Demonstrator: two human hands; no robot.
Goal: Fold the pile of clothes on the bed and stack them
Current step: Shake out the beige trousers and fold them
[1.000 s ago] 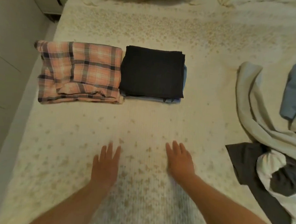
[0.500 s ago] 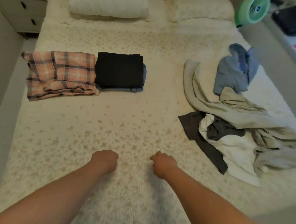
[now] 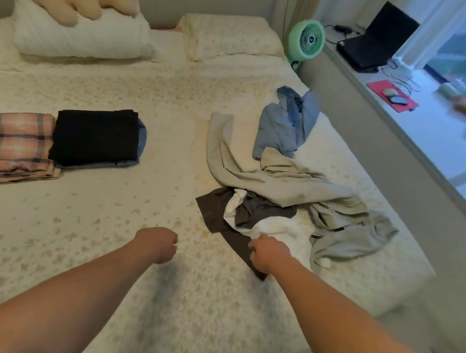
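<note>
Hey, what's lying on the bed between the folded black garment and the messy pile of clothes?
Nothing: in the head view, only bare floral bedspread lies between the folded black garment and the unfolded pile.

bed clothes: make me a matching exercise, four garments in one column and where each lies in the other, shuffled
1. plaid garment
2. black garment
3. blue shirt
4. dark grey garment

A. far end of the loose pile
B. folded, on a folded blue piece
C. folded at the left edge of the view
D. near edge of the pile, by the right hand

Pairs: 1-C, 2-B, 3-A, 4-D
</note>
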